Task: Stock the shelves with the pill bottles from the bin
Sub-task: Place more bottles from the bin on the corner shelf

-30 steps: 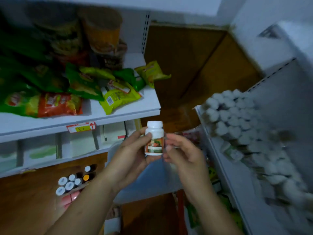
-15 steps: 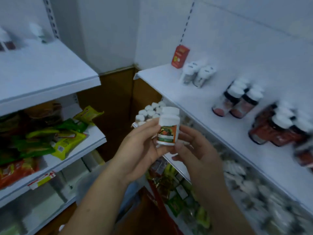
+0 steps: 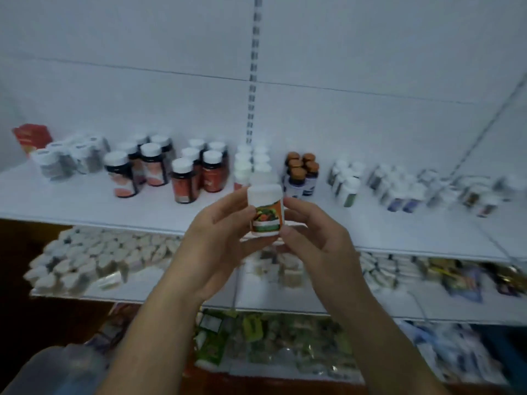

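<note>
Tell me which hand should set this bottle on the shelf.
Probably left: the left hand cradles the pill bottle from below and beside, while the right hand only pinches its side. The white-capped row stands straight behind, favouring neither.

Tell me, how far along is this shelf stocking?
Done: the top shelf already carries clusters of dark bottles and orange-capped bottles. In hand: the left hand and right hand hold one white pill bottle upright in front of that shelf, not yet set down. Left: placing it; the bin at lower left is too blurred to tell how many remain.
</note>
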`<state>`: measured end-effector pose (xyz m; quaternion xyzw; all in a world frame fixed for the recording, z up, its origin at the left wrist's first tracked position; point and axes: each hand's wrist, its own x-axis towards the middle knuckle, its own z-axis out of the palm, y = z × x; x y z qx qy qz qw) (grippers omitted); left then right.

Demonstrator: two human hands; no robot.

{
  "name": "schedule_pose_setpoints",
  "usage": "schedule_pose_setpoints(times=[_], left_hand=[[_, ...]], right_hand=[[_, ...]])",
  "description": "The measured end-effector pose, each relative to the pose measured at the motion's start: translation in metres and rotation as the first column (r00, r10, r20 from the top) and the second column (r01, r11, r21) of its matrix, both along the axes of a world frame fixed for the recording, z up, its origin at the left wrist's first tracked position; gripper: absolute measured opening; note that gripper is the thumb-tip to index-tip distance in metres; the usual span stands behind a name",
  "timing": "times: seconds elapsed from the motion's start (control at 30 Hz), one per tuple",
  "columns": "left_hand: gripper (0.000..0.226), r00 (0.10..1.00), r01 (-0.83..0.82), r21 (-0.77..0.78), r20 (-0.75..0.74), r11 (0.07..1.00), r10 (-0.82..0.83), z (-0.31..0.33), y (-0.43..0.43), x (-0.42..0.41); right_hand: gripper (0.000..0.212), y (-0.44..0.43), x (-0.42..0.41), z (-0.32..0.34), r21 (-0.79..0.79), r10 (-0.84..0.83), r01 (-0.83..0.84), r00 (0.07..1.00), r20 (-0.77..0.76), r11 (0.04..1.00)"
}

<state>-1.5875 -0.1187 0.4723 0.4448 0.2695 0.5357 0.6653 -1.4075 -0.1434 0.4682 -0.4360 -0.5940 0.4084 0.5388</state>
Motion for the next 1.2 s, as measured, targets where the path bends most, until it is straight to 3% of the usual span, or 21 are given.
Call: schedule_pose_setpoints(times=[0.13, 0.27, 0.57, 0.77, 1.0, 1.2], left_hand=[[0.037, 0.986, 0.142, 0.051, -0.098, 0.989, -0.137, 0.003, 0.001, 0.122], [0.037, 0.958, 0.281, 0.006, -0.068, 0.96, -0.28, 0.002, -0.005, 0.229], [0.041, 0.865, 0.498, -0.025, -0.064, 0.867, -0.498, -0.005, 0.006, 0.379], [0.035, 0.829, 0.554, -0.05, -0.058, 0.831, -0.556, -0.015, 0.049, 0.45], [0.039, 0.816, 0.563, -0.088, -0.094, 0.822, -0.57, -0.027, 0.115, 0.51], [0.039, 0.836, 0.519, -0.056, -0.175, 0.853, -0.52, -0.029, 0.143, 0.546]], right_hand=[[0.026, -0.033, 0.118, 0.01, -0.02, -0.193, 0.193, 0.981, -0.005, 0.981], [0.028, -0.07, 0.206, 0.008, -0.038, -0.39, 0.39, 0.921, 0.012, 0.92], [0.033, -0.094, 0.315, -0.003, -0.082, -0.654, 0.65, 0.755, -0.034, 0.755], [0.038, -0.058, 0.376, -0.006, -0.073, -0.736, 0.735, 0.677, 0.023, 0.674], [0.05, 0.005, 0.432, -0.013, -0.05, -0.747, 0.756, 0.652, 0.131, 0.652], [0.047, 0.042, 0.467, -0.019, -0.043, -0.762, 0.773, 0.631, 0.145, 0.633]])
